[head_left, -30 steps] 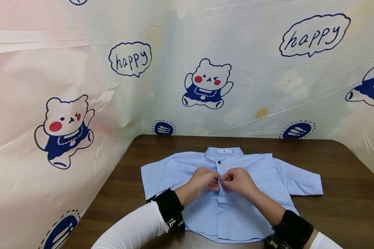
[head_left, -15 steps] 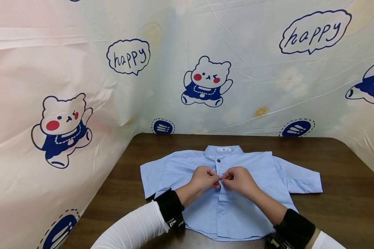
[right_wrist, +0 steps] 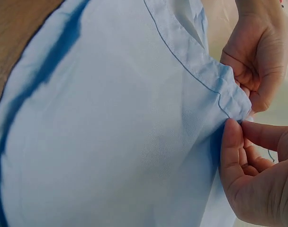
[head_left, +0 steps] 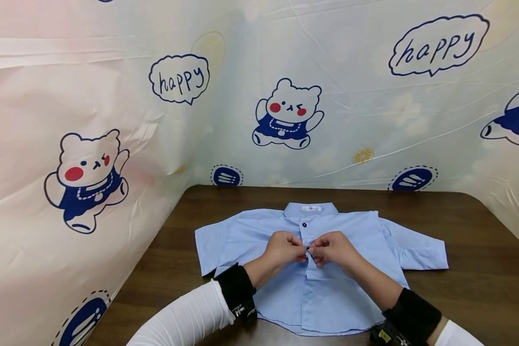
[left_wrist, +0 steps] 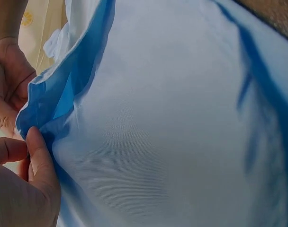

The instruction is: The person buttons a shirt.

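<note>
A light blue shirt (head_left: pixel 346 302) lies front up, its collar (head_left: pixel 291 210) toward the far side. Near the collar, a dark button (head_left: pixel 304 225) shows on the front placket. Below it, my two hands meet at the placket, fingertips almost together, with a second dark button (head_left: pixel 308 248) just visible between them. My left hand (head_left: pixel 282 247) pinches the placket from the left. From the right, my right hand (head_left: pixel 336 251) pinches the placket edge between thumb and forefinger. In the right wrist view, the raised placket (right_wrist: pixel 205 78) runs up to the right hand's fingertips (right_wrist: pixel 233 130).
The brown wooden table (head_left: pixel 480 298) extends on both sides of the shirt. A printed curtain (head_left: pixel 225 120) with bears and "happy" bubbles hangs behind and to the left. Black straps (head_left: pixel 235 288) hold cameras on both wrists.
The left fingers have drawn together into a pinch on the placket. The right hand has shifted very slightly right, its lower fingers spreading. The dark button between the fingertips shows more clearly.
</note>
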### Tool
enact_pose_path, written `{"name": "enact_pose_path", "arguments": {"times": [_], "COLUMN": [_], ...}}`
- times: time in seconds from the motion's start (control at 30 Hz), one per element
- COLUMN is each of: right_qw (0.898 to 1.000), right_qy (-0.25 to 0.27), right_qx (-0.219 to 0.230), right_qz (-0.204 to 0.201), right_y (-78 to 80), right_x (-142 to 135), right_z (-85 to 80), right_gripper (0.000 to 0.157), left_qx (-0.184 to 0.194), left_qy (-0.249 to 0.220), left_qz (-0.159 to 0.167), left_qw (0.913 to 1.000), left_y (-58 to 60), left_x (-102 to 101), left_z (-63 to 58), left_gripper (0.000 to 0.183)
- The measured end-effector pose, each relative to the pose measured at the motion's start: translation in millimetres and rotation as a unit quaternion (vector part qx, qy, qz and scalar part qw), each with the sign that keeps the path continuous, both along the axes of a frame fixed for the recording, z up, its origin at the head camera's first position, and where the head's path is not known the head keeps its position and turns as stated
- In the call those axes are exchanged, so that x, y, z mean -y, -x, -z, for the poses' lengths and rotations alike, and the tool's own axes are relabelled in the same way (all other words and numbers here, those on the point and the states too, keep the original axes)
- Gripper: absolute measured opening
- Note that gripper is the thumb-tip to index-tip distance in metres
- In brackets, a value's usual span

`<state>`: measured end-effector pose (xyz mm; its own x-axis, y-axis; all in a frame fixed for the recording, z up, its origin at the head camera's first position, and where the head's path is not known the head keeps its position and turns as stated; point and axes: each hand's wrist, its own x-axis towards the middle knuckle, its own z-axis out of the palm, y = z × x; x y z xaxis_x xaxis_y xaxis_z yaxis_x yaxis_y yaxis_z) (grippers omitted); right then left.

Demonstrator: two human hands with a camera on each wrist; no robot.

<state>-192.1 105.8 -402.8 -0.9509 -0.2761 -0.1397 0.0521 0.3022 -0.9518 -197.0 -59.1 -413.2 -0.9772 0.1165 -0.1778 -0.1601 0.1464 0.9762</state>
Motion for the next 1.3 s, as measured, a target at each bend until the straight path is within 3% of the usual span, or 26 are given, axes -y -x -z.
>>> {"name": "enact_pose_path", "arguments": {"times": [0.3,0.5,0.63,0.7,0.73,0.77,0.83,0.9,0.93,0.97,1.03,1.1,1.2,1.3], "right_qw": [0.997,0.987,0.986,0.991,0.995,0.998,0.992,0.964,0.945,0.927,0.901,0.884,0.874,0.869], "right_qy": [0.050,0.109,0.108,0.080,0.052,0.009,-0.100,-0.225,-0.283,-0.333,-0.397,-0.437,-0.461,-0.472], "right_qx": [0.057,0.116,0.129,0.105,0.079,0.043,-0.041,-0.114,-0.137,-0.147,-0.136,-0.103,-0.061,-0.035], "right_qz": [-0.001,-0.022,-0.021,-0.028,-0.037,-0.045,-0.068,-0.083,-0.088,-0.093,-0.112,-0.127,-0.141,-0.145], "right_y": [5.2,8.8,9.1,8.5,7.9,7.0,4.2,-0.2,-2.8,-5.2,-9.2,-10.8,-6.7,5.1], "right_x": [-5.3,-11.7,-11.8,-12.0,-13.1,-15.0,-21.8,-32.1,-37.9,-43.7,-54.4,-62.4,-69.0,-70.3], "right_z": [2.3,5.3,5.6,5.8,5.7,5.1,2.4,0.0,-1.2,-1.9,-0.9,2.2,8.8,12.8], "right_gripper": [0.011,0.011,0.011,0.012,0.011,0.010,0.012,0.022,0.030,0.039,0.060,0.079,0.096,0.106], "left_qx": [-0.005,-0.050,-0.081,-0.112,-0.137,-0.165,-0.220,-0.246,-0.243,-0.229,-0.185,-0.140,-0.098,-0.085], "left_qy": [-0.013,-0.016,0.038,0.105,0.153,0.208,0.326,0.431,0.469,0.495,0.527,0.538,0.555,0.573], "left_qz": [0.003,0.020,0.036,0.062,0.082,0.103,0.145,0.177,0.195,0.210,0.240,0.264,0.287,0.295], "left_qw": [0.9999,0.9984,0.9953,0.9862,0.9753,0.9586,0.9080,0.8502,0.8266,0.8115,0.7937,0.7880,0.7747,0.7599], "left_y": [0.0,-1.5,0.1,2.8,4.3,5.6,7.0,6.1,5.0,3.7,1.2,-0.4,0.0,6.9], "left_x": [-2.7,-3.5,-1.7,3.6,8.1,13.9,29.0,47.1,56.4,65.3,81.2,93.0,102.8,105.3], "left_z": [-1.6,1.8,4.2,3.2,1.3,-1.1,-6.6,-11.3,-12.3,-12.3,-8.4,-2.2,8.4,14.5], "left_gripper": [0.009,0.010,0.010,0.010,0.010,0.009,0.016,0.038,0.052,0.066,0.091,0.107,0.114,0.115]}}
